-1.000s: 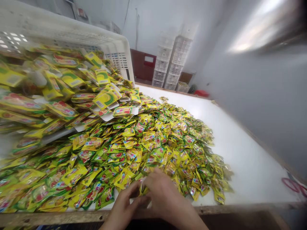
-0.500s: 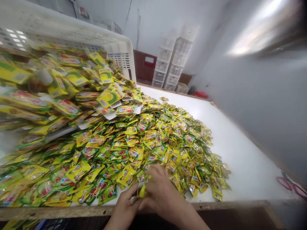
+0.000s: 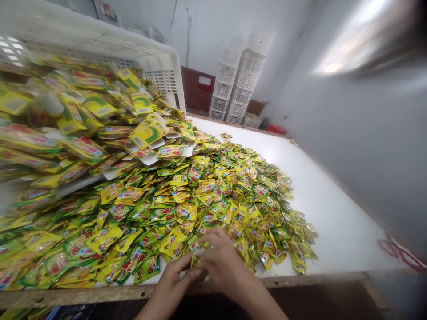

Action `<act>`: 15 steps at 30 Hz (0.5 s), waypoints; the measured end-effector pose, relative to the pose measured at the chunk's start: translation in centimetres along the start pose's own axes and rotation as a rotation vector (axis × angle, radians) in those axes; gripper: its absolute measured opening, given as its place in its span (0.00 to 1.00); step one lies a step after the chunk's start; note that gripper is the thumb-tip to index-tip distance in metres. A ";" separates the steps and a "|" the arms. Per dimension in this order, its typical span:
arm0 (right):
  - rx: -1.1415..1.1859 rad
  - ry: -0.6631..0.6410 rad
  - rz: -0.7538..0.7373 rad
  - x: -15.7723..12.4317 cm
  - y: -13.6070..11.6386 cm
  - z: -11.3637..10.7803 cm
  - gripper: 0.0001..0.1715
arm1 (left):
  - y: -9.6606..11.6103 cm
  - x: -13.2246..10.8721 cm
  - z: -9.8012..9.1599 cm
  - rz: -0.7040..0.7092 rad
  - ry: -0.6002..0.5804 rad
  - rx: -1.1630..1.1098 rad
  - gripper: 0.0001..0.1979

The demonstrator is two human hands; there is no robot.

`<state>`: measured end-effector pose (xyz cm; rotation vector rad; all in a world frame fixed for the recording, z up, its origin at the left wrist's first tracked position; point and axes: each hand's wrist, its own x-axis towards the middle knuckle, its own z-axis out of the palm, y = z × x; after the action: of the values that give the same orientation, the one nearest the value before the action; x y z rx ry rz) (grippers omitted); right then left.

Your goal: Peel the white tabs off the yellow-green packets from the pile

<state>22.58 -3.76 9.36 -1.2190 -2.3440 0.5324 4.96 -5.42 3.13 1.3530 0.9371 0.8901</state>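
Observation:
Near the table's front edge, my left hand point(image 3: 173, 281) is closed round a small carton point(image 3: 197, 253), mostly hidden by the fingers; a pale flap and a bit of yellow show. My right hand point(image 3: 218, 262) presses over the carton's top with curled fingers; whether a packet is also between them I cannot see. Just beyond both hands spreads a big heap of small yellow and green sachets point(image 3: 213, 206) with fruit prints. To the left, yellow cartons point(image 3: 150, 131), several with white flaps out, spill from a white plastic crate point(image 3: 175, 66) lying on its side.
The white table point(image 3: 320, 209) has a wooden front edge point(image 3: 83, 295). Red-handled scissors point(image 3: 400, 255) lie at its right. Stacked white crates point(image 3: 245, 84) stand at the back, beside a dark red panel point(image 3: 197, 89). A blue container point(image 3: 68, 312) shows below the table's left front.
My hands stay together on the carton; the fingers have shifted slightly and less yellow shows between them. The view has turned a little to the right. The heap looks the same.

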 end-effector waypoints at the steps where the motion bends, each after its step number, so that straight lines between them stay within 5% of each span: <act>1: 0.007 -0.053 0.001 0.0 0.0 -0.3 0.06 | -0.2 0.0 -0.1 -0.007 0.002 -0.003 0.16; 4: -0.044 -0.123 0.023 -0.3 -0.1 -0.6 0.07 | -0.9 0.0 -0.3 -0.017 0.021 0.010 0.16; 12: 0.143 -0.025 0.152 -1.8 -0.5 -0.3 0.16 | -0.5 -0.2 -0.3 -0.058 0.026 0.024 0.19; 15: 0.068 -0.038 0.140 -2.0 -0.1 0.9 0.11 | -0.1 -0.3 0.1 -0.029 -0.005 0.045 0.18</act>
<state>23.06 -5.63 8.27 -1.3589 -2.2635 0.6819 4.89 -5.75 3.02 1.3763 0.9762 0.8479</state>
